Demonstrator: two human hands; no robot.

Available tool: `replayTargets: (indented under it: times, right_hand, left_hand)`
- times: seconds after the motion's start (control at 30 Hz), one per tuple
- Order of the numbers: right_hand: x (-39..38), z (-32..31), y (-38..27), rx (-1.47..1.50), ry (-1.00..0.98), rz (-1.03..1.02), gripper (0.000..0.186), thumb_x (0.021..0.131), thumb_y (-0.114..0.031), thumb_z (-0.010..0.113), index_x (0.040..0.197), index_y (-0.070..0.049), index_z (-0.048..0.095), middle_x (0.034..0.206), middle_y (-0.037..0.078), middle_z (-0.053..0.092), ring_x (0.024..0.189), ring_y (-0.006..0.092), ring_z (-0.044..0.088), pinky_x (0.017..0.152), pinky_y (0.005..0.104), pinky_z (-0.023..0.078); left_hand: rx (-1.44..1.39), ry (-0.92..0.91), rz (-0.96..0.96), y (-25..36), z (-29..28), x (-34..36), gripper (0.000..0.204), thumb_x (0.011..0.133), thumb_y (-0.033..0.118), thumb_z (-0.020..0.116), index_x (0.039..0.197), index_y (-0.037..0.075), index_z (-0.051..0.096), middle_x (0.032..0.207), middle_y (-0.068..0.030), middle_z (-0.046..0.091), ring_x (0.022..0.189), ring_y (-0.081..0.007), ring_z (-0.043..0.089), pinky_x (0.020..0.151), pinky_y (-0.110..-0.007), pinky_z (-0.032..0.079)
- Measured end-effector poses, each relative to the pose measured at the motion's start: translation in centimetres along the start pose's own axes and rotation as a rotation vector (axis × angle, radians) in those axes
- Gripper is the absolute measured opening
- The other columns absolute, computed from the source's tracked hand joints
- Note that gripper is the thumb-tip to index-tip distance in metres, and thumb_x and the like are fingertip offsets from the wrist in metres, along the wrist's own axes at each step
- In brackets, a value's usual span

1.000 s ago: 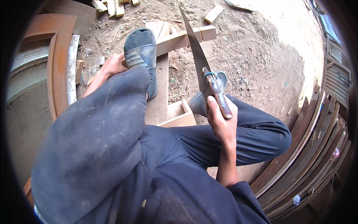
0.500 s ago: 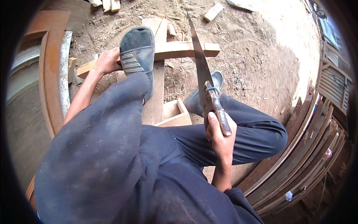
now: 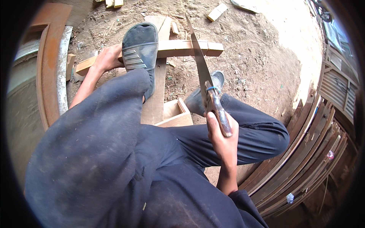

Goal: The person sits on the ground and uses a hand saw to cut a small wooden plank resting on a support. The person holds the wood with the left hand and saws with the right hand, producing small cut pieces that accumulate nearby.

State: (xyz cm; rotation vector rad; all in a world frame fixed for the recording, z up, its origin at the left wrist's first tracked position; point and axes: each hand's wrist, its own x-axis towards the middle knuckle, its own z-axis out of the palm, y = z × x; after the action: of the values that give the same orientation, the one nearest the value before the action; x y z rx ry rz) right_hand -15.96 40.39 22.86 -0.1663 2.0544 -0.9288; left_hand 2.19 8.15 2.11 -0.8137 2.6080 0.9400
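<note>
My right hand (image 3: pixel 224 138) is closed round the worn handle of a hand saw (image 3: pixel 201 66), with a blue tie where handle meets blade. The blade points away from me and crosses a wooden beam (image 3: pixel 175 48) near its right end, close to a dark line across the wood. Left of my sandalled foot (image 3: pixel 140 53), my left hand (image 3: pixel 108 57) grips the same beam, its fingertips partly hidden by the sandal. That foot presses on the beam, which lies crosswise over a plank (image 3: pixel 155 100).
A small wooden box frame (image 3: pixel 176 113) stands beside the plank, near my other sandal (image 3: pixel 217 79). Wooden door frames (image 3: pixel 47 64) lean at the left. Long boards (image 3: pixel 292 155) are stacked at the right. Offcuts (image 3: pixel 217 12) lie on the dirt ground.
The saw and my right hand have shifted slightly left. My left hand has moved a little up along the beam, and the whole view has shifted slightly.
</note>
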Motion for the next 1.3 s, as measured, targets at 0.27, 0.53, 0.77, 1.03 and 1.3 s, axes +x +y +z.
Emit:
replayTargets:
  times: [0.27,0.53,0.77,1.03,1.3]
  right_hand:
    - [-1.2,-1.1,0.5,0.084,-0.006,0.02,0.02,0.092,-0.012,0.06,0.075,-0.002,0.055,0.064,-0.006,0.043,0.061,0.0028,0.035,0.053,0.0229,0.031]
    - [-1.4,-1.1,-0.6,0.038,-0.01,0.061,0.019,0.092,-0.012,0.06,0.078,-0.001,0.056,0.063,-0.005,0.044,0.061,0.0025,0.037,0.053,0.0226,0.032]
    - [0.2,-0.2,0.0,0.026,-0.019,0.002,0.02,0.092,-0.012,0.06,0.077,-0.001,0.054,0.063,-0.005,0.043,0.061,0.0027,0.036,0.052,0.0227,0.031]
    - [0.0,-1.1,0.0,0.05,-0.004,0.029,0.023,0.091,-0.011,0.059,0.072,-0.001,0.051,0.062,-0.004,0.041,0.06,0.0028,0.034,0.052,0.0239,0.03]
    - [1.0,-0.5,-0.8,0.08,-0.01,-0.039,0.014,0.09,-0.009,0.059,0.08,0.001,0.058,0.061,-0.003,0.046,0.059,0.0025,0.038,0.051,0.0242,0.033]
  left_hand:
    - [0.027,0.004,-0.024,0.5,-0.2,-0.2,0.065,0.062,0.02,0.083,0.12,0.009,0.055,0.111,-0.0154,0.063,0.105,-0.0355,0.059,0.089,-0.043,0.047]
    - [0.031,0.02,0.041,0.0,0.3,0.2,0.062,0.063,0.021,0.082,0.118,0.009,0.056,0.108,-0.0154,0.064,0.103,-0.0352,0.06,0.088,-0.042,0.048]
    - [0.119,-0.135,-0.097,1.4,-1.0,0.5,0.058,0.066,0.024,0.08,0.116,0.005,0.056,0.107,-0.0198,0.062,0.104,-0.0388,0.058,0.089,-0.044,0.047]
    - [-0.015,0.194,0.364,15.1,-5.7,2.8,0.048,0.083,0.013,0.06,0.128,0.002,0.05,0.118,-0.02,0.059,0.112,-0.0312,0.057,0.096,-0.04,0.044]
    - [0.636,0.063,0.241,18.1,6.9,8.4,0.07,0.079,0.012,0.066,0.132,-0.019,0.031,0.118,-0.0283,0.049,0.107,-0.0365,0.052,0.09,-0.043,0.044]
